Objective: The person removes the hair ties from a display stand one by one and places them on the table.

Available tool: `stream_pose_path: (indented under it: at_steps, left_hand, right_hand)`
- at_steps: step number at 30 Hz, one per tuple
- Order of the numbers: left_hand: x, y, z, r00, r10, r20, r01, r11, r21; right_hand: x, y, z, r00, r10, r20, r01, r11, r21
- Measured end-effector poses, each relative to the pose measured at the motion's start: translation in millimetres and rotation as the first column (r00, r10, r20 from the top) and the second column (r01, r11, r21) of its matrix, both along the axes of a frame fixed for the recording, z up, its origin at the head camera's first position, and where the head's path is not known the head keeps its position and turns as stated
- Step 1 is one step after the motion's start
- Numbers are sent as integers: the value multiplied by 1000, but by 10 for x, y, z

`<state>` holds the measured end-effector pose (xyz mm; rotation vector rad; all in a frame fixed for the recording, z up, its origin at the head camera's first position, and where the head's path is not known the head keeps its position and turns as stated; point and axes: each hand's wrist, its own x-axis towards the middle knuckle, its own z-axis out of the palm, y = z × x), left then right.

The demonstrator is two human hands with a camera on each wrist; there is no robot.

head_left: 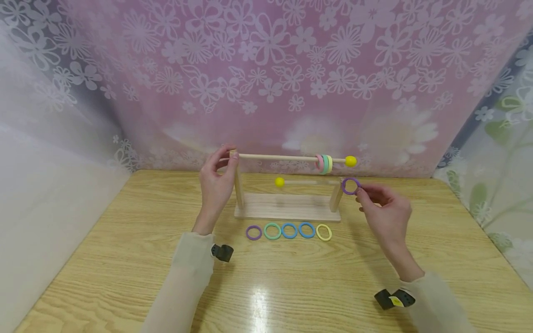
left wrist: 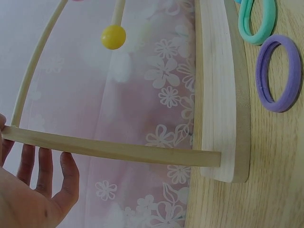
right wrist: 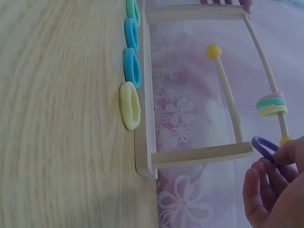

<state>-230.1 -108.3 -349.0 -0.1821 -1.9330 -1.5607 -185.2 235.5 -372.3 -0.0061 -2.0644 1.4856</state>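
Observation:
My left hand [head_left: 217, 178] grips the top of the left post [left wrist: 109, 149] of a wooden rack [head_left: 287, 206]. From that post a long rod [head_left: 276, 157] runs right to a yellow ball [head_left: 351, 161]. Pink, green and yellow hair ties [right wrist: 271, 103] hang together on it near the ball. Between thumb and fingers, my right hand [head_left: 385, 212] pinches a purple hair tie [head_left: 351, 186]. This hair tie is held up beside the top of the shorter right post [right wrist: 204, 155]. A lower rod [right wrist: 228, 97] points left from there, with a yellow ball [left wrist: 113, 37] at its tip.
In front of the rack's base, a row of hair ties lies on the wooden table [head_left: 291, 286]: purple [head_left: 253, 232], green [head_left: 272, 231], two blue ones [head_left: 306, 230] and yellow [head_left: 324, 232]. A flowered pink curtain [head_left: 266, 92] hangs behind the table.

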Motion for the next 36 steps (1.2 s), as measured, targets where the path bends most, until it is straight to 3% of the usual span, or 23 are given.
stream_pose_path:
  at_steps: [27, 36]
  left_hand:
    - [-12, -11, 6, 1000, 6, 23, -6, 1000, -4]
    - [-6, -3, 16, 1000, 8, 21, -8, 1000, 3]
  right_hand:
    - [76, -274, -126, 994, 110, 9, -110, 993, 33]
    - [105, -364, -175, 986, 151, 71, -156, 984, 82]
